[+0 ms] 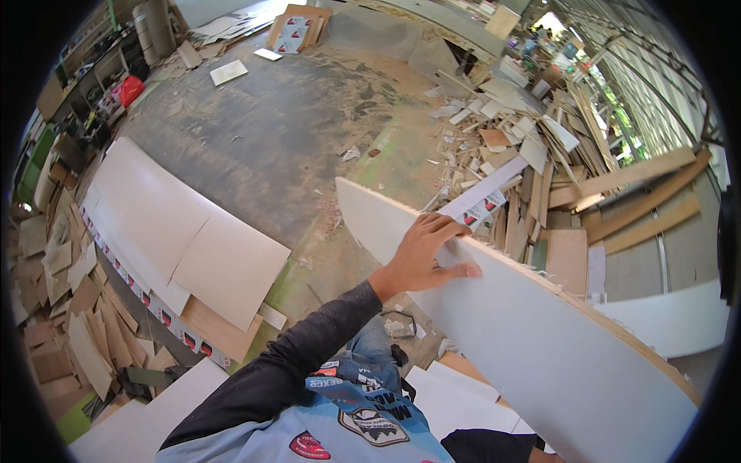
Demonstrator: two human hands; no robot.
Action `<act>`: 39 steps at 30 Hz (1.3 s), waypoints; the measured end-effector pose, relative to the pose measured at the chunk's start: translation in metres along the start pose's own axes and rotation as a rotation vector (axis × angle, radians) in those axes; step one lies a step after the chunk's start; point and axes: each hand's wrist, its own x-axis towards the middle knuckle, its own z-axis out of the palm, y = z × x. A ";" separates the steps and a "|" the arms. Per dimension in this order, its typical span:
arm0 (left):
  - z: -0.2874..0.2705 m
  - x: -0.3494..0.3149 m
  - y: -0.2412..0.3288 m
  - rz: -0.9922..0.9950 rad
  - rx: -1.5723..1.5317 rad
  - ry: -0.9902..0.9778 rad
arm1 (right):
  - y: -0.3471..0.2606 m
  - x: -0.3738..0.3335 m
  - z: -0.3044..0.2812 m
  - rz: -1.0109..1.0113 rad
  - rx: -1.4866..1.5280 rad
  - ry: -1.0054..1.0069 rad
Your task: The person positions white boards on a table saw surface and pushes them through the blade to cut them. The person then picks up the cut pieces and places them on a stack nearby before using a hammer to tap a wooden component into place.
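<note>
A long white-faced wooden board [525, 339] stands on edge in front of me, running from the middle of the view to the lower right. Its upper edge shows bare, splintered wood. My left hand [428, 256] is closed over that edge, thumb on the near white face and fingers reaching across the top. Only a sliver of my right hand [544, 457] shows at the bottom edge, low against the near side of the board. Its fingers are hidden, so its grip cannot be made out.
On the left lies a stack of large white sheets [177, 224]. Wood offcuts [532, 170] pile up at the right, with long planks [641, 181] beyond the board. More scraps [100, 339] lie far left. White panels [463, 397] rest by my legs. Dusty concrete floor [270, 131] spreads ahead.
</note>
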 end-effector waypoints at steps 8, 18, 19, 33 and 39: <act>-0.024 0.113 -0.155 -0.054 0.047 0.025 | 0.026 -0.140 0.176 -0.007 -0.055 -0.020; -0.043 0.244 -0.314 -0.109 0.327 0.372 | 0.067 -0.256 0.396 0.104 0.049 -0.087; -0.047 0.247 -0.346 -0.217 0.321 0.518 | 0.077 -0.267 0.413 0.107 0.051 -0.090; -0.122 0.246 -0.790 -1.148 -1.314 1.178 | 0.191 -0.457 0.698 0.200 -0.024 -0.080; -0.175 0.325 -0.896 -1.203 -0.941 1.237 | 0.238 -0.543 0.779 0.369 -0.222 -0.122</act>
